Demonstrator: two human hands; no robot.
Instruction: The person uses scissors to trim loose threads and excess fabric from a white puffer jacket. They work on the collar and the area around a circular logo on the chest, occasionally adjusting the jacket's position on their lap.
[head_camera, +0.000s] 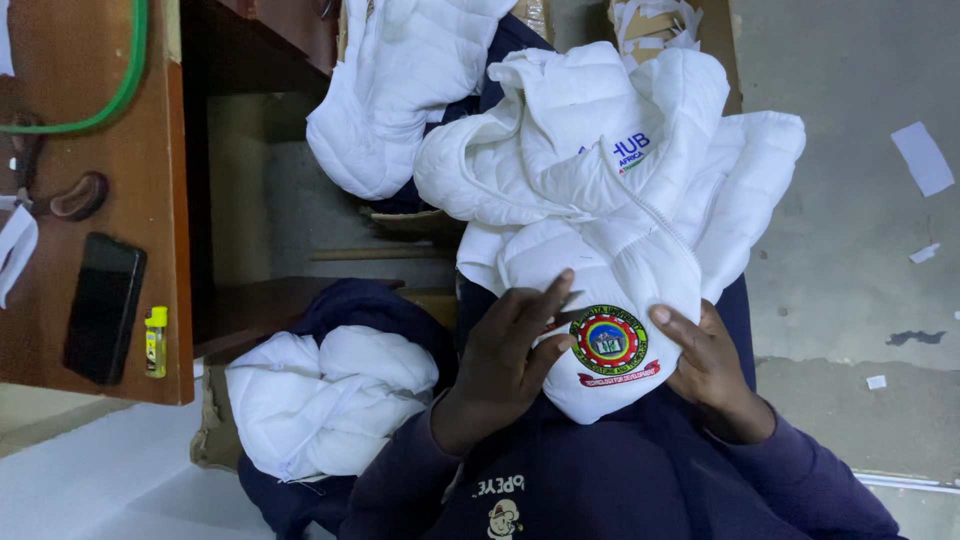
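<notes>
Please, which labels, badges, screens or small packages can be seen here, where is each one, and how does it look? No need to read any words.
Round badge: on the white jacket, between left hand and right hand; green ring, red banner below.
Blue printed mark: jacket's upper part.
Phone: on the wooden table, left; dark rectangular screen.
Small yellow bottle: beside the phone.
Cartoon print: navy sweater, bottom.

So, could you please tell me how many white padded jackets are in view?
3: one on the lap under both hands, one at top centre, one bundled lower left. More may be hidden.
</notes>
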